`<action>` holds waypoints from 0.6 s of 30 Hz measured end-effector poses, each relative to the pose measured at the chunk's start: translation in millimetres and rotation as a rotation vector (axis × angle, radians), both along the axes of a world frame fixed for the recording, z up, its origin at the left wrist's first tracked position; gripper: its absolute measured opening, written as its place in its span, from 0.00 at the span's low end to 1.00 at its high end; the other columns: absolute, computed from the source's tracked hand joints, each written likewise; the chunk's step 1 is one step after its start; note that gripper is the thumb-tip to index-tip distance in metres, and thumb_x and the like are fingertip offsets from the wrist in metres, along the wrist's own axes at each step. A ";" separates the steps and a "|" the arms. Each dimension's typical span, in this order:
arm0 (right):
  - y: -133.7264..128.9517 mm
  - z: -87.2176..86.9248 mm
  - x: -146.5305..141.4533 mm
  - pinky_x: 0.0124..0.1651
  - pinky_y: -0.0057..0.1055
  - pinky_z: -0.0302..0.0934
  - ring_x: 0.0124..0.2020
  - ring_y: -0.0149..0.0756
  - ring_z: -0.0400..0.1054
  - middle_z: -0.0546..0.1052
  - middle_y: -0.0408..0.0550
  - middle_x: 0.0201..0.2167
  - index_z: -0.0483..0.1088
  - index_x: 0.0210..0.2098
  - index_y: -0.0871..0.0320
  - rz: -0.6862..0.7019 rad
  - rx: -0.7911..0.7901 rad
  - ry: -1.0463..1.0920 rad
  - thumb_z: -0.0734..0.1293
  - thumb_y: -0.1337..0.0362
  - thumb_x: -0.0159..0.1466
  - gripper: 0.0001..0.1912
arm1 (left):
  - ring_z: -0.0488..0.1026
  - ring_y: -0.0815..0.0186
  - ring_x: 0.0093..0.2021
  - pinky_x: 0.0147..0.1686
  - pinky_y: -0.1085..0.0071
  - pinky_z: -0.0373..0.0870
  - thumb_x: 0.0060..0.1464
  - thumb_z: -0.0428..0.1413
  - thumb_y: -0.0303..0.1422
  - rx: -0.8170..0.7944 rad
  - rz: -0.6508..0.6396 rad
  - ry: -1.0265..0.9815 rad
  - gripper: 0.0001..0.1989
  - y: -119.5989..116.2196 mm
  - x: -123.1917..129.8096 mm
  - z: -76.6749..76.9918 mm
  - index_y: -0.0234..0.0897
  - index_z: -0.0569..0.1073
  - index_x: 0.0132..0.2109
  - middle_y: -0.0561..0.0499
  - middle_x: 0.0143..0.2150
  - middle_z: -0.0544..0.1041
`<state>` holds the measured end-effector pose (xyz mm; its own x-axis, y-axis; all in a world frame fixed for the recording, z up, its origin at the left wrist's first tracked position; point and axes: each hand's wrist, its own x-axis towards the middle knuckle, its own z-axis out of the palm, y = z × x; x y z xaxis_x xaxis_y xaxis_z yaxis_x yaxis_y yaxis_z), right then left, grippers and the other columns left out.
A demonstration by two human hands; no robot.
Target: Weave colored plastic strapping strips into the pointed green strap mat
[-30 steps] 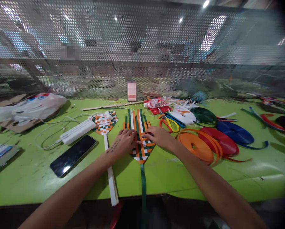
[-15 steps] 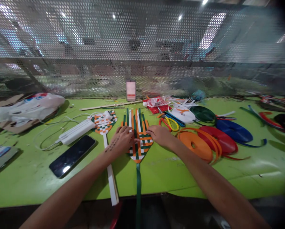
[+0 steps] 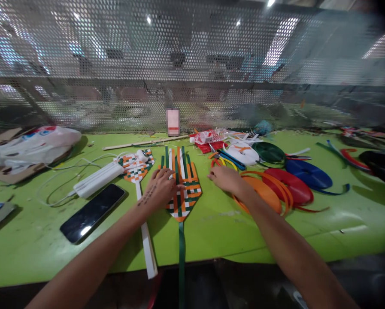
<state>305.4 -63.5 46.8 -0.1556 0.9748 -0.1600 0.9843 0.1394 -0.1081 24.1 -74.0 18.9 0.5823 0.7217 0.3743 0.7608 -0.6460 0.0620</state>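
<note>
Tail: dark green flat strap (image 3: pixel 181 244) runs from panel's 6 o'clock past the worktop (image 3: pixel 218 240) edge.
Panel: pointed weave of flat orange, green and white strips (image 3: pixel 187 199), flat on worktop, mid-view; tip at 6, checked on the right, left side mostly covered.
9 o'clock: left hand (image 3: pixel 160 187) stays on it; fingers laid over strips, can't tell if pinching.
3 o'clock: right hand (image 3: pixel 226 178) just came off the edge, now clear; fingers bunched, can't tell if holding anything.
Upshot: panel steadied one-handed; interlacing looks paused.
2 o'clock: red-and-yellow looped handles (image 3: pixel 231 163), partly behind right hand.
12 o'clock: loose strip ends (image 3: pixel 167 155), uneven, roughly parallel; looks unfinished.
</note>
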 end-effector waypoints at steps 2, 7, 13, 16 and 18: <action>-0.2 -1.7 0.9 0.43 0.36 0.61 0.46 0.49 0.75 0.80 0.60 0.45 0.76 0.46 0.59 0.002 -0.041 -0.011 0.61 0.56 0.72 0.16 | 0.70 0.47 0.62 0.60 0.46 0.63 0.69 0.52 0.46 -0.017 0.004 -0.016 0.22 -0.2 -0.2 1.6 0.37 0.82 0.38 0.40 0.58 0.78; -0.3 -6.3 -4.6 0.45 0.37 0.63 0.48 0.49 0.75 0.79 0.62 0.47 0.74 0.48 0.59 0.020 -0.064 -0.015 0.60 0.57 0.73 0.16 | 0.71 0.48 0.60 0.60 0.48 0.64 0.70 0.52 0.43 -0.043 0.001 -0.041 0.20 1.1 -0.1 1.8 0.37 0.82 0.37 0.41 0.56 0.79; 5.7 -2.4 4.8 0.48 0.36 0.64 0.48 0.48 0.75 0.80 0.59 0.45 0.76 0.47 0.58 -0.058 0.011 0.017 0.59 0.58 0.73 0.17 | 0.71 0.50 0.59 0.59 0.50 0.64 0.71 0.49 0.42 -0.032 -0.017 -0.025 0.20 3.0 -2.5 -0.8 0.38 0.81 0.40 0.42 0.55 0.79; 10.8 3.0 29.5 0.51 0.42 0.65 0.50 0.51 0.75 0.79 0.62 0.47 0.75 0.52 0.58 -0.302 0.178 -0.066 0.56 0.59 0.74 0.19 | 0.71 0.52 0.58 0.58 0.51 0.64 0.71 0.49 0.43 -0.046 -0.022 -0.070 0.19 4.7 -3.8 -0.6 0.39 0.81 0.42 0.44 0.55 0.79; 15.3 3.7 51.0 0.53 0.47 0.66 0.52 0.55 0.74 0.76 0.66 0.51 0.73 0.56 0.63 -0.453 0.253 -0.153 0.56 0.64 0.73 0.20 | 0.72 0.52 0.57 0.58 0.52 0.64 0.71 0.49 0.44 -0.065 -0.008 -0.112 0.19 6.6 -4.6 -0.2 0.40 0.81 0.42 0.45 0.54 0.80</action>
